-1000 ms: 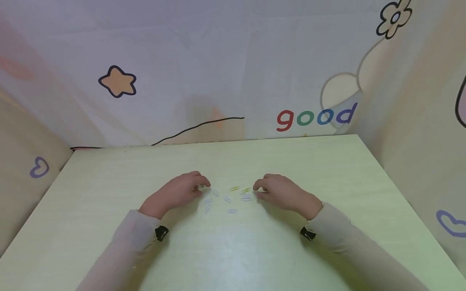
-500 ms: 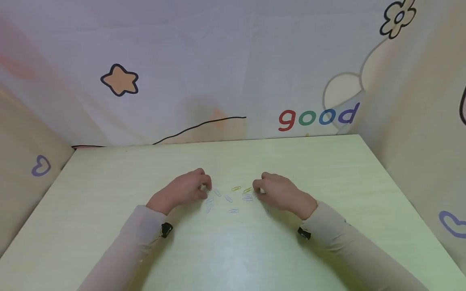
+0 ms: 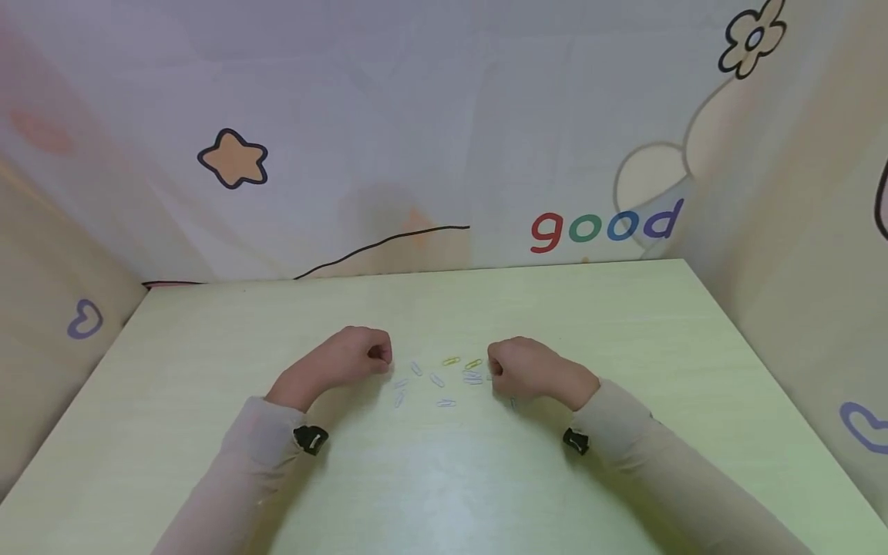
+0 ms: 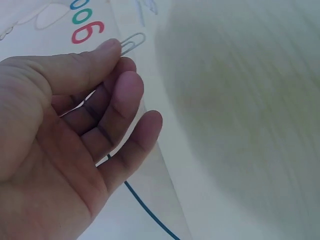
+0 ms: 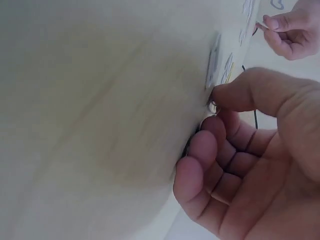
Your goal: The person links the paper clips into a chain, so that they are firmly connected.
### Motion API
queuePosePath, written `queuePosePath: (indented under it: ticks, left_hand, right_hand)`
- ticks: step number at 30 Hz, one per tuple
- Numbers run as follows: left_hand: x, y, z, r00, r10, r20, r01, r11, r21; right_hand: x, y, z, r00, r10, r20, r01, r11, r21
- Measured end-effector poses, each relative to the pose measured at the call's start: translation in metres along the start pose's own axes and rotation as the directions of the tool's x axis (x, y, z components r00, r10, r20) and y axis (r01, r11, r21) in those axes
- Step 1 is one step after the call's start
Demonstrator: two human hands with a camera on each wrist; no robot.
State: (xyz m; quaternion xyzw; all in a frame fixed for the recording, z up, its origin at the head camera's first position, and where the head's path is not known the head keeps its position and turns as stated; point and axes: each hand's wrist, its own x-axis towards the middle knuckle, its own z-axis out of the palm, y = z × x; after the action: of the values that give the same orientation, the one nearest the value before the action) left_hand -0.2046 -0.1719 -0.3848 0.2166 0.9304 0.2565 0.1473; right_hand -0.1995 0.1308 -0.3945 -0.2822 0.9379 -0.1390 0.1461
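Note:
Between thumb and index finger, my left hand (image 3: pixel 347 358) pinches a pale paper clip (image 4: pixel 133 42); its looped end sticks out past the fingertips. My right hand (image 3: pixel 529 370) is down at the tabletop, thumb and index pinching a small shiny paper clip (image 5: pixel 213 107) mostly covered by the fingers. Its other fingertips rest close along the table surface. Two yellow paper clips (image 3: pixel 451 361) lie between the hands at the back. Several white paper clips (image 3: pixel 437 380) are scattered in front of them, a few bunched beside the right hand's fingertips.
The pale wooden table (image 3: pixel 444 486) carries the clips near its middle. A printed cloth backdrop (image 3: pixel 416 116) rises behind its back edge, with matching cloth on both sides. Each wrist wears a small black camera strap.
My left hand has closed on a paper clip, lifted it and drawn back slightly left. The right hand's fingers have curled in at the tabletop beside the clips.

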Motion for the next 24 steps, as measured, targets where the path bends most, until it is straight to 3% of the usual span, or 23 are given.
queuePosePath:
  ticks: [4,7,13,19,24]
  left_hand:
    - [-0.005,0.002,-0.002,0.999,0.020,-0.031,-0.022,0.999,-0.043]
    - [-0.008,0.004,-0.006,0.996,0.056,-0.069,-0.062,0.995,-0.083]
    - [-0.012,0.008,-0.011,0.991,0.048,-0.125,-0.067,0.986,-0.154]
    - [-0.011,0.015,-0.011,0.984,0.037,-0.176,-0.070,0.980,-0.186]
    - [-0.010,0.025,-0.010,0.969,0.041,-0.245,-0.100,0.967,-0.236]
  right_hand:
    - [0.003,0.006,0.001,1.000,-0.020,-0.006,0.021,0.993,0.113]
    - [0.002,0.010,-0.001,0.999,-0.016,-0.042,0.027,0.964,0.265]
    - [-0.006,0.009,-0.015,0.995,-0.009,-0.096,0.063,0.815,0.576]
    - [-0.015,0.006,-0.026,0.992,0.012,-0.123,0.080,0.697,0.712]
    - [-0.019,-0.001,-0.031,0.992,0.021,-0.126,0.088,0.601,0.795]
